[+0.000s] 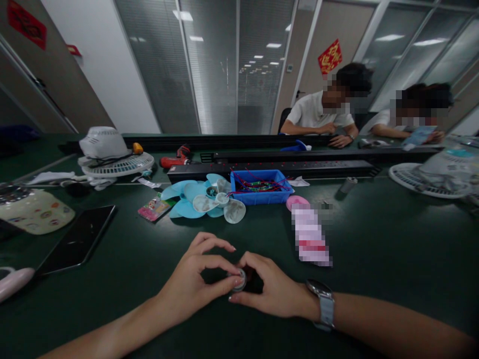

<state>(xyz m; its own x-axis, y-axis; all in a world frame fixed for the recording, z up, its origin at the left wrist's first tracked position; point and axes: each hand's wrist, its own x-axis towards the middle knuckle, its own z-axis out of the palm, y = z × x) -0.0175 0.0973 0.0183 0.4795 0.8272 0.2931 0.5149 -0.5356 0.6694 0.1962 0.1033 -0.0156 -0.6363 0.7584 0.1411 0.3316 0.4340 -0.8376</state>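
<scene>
Close in front of me, a small round grey part sits between my two hands over the dark green tabletop. My left hand pinches it with thumb and index finger; its other fingers are raised and curved above. My right hand, with a watch on the wrist, curls around the part from the right, thumb below and fingers behind it. The part's far side is hidden by the fingers, and I cannot make out its exact kind.
Beyond my hands lie light-blue fan blades and a blue bin of wires. A pink-and-white packet is to the right, a black tablet left. Fan parts and a red power tool stand farther back. Two people sit opposite.
</scene>
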